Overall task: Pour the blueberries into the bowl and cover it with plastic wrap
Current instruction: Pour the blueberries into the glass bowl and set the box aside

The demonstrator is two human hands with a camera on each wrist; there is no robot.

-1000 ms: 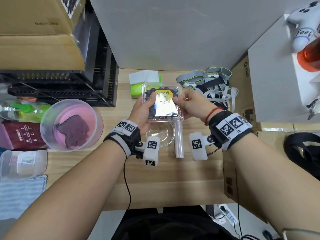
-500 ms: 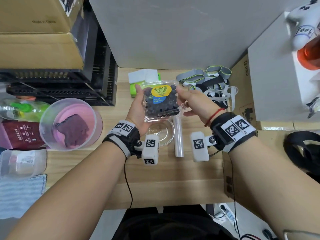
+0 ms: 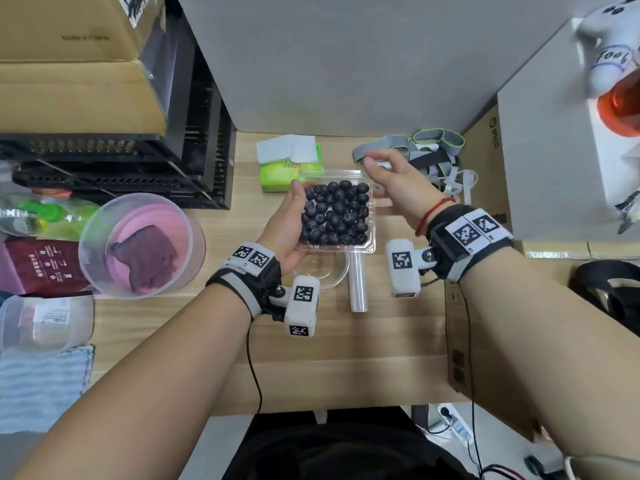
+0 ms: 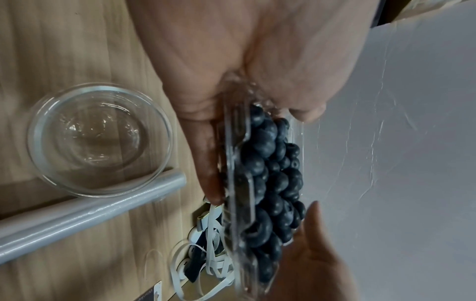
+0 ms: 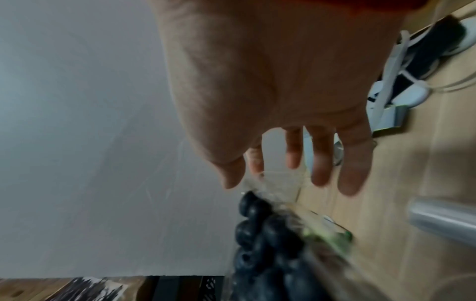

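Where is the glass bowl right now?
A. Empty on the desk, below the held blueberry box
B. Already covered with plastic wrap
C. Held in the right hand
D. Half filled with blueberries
A: the glass bowl sits empty on the desk while the left hand holds the blueberry box above it.

our left hand [image 3: 287,226] sits palm up, thumb along the near-left edge and fingers curled beneath what it grips. our right hand [image 3: 394,183] hovers just to the right, fingers [image 5: 319,163] extended and slightly spread, thumb and forefinger close together; we cannot tell whether they pinch anything. both forearms reach forward from the bottom corners, each wrist strapped with a black band and white camera.
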